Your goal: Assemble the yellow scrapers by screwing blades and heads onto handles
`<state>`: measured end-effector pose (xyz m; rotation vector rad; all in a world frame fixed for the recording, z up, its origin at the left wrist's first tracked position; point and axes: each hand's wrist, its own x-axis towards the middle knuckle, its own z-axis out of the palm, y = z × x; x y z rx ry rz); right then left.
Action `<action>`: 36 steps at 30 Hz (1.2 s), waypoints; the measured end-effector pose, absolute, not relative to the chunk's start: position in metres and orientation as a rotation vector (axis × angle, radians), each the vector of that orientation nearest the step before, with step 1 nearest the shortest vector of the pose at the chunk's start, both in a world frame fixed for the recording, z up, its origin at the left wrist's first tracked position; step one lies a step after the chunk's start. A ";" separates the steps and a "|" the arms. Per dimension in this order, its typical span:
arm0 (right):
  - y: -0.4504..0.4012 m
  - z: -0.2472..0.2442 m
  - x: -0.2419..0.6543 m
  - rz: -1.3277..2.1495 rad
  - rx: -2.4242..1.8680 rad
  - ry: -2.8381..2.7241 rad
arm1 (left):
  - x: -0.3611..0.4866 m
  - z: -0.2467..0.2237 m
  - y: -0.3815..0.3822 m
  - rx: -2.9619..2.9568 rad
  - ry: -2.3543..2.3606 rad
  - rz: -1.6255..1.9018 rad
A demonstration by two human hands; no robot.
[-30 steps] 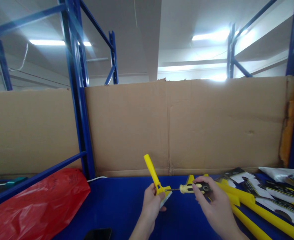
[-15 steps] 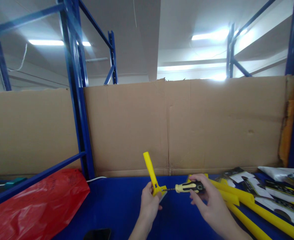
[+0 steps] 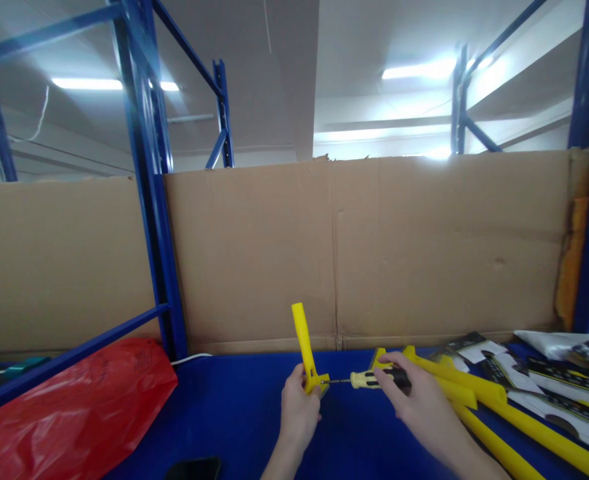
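Note:
A yellow tool with a tube-like handle points upward, its head held in my left hand, whose fingers are closed round it. From the right, the thin metal shaft of a screwdriver reaches the head of that tool. My right hand grips the screwdriver's cream and black handle, with thumb and fingers on it. The exact contact at the screwdriver's tip is too small to make out.
More yellow tools lie at the right, beside and behind my right hand. Packages with black and white cards are beyond them. A red plastic bag lies at left, a dark object at the front edge. Cardboard stands behind the blue surface.
The yellow tool's handle has tilted more upright in my left hand. My right-hand fingers have shifted forward over the screwdriver handle, and the handle has turned. The view has moved slightly.

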<state>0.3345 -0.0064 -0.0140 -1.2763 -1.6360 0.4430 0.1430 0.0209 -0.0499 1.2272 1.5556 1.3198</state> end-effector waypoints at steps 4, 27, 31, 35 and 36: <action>-0.005 -0.020 0.334 0.417 -1.147 -1.635 | 0.141 -0.052 0.025 1.191 1.587 1.321; -0.007 -0.017 0.333 0.500 -1.317 -1.616 | 0.140 -0.053 0.026 1.240 1.638 1.353; -0.010 -0.017 0.332 0.588 -1.188 -1.584 | 0.138 -0.052 0.026 1.231 1.653 1.343; -0.007 -0.017 0.335 0.576 -1.231 -1.612 | 0.141 -0.049 0.025 1.216 1.653 1.350; -0.006 -0.017 0.335 0.550 -1.272 -1.617 | 0.142 -0.048 0.024 1.216 1.646 1.353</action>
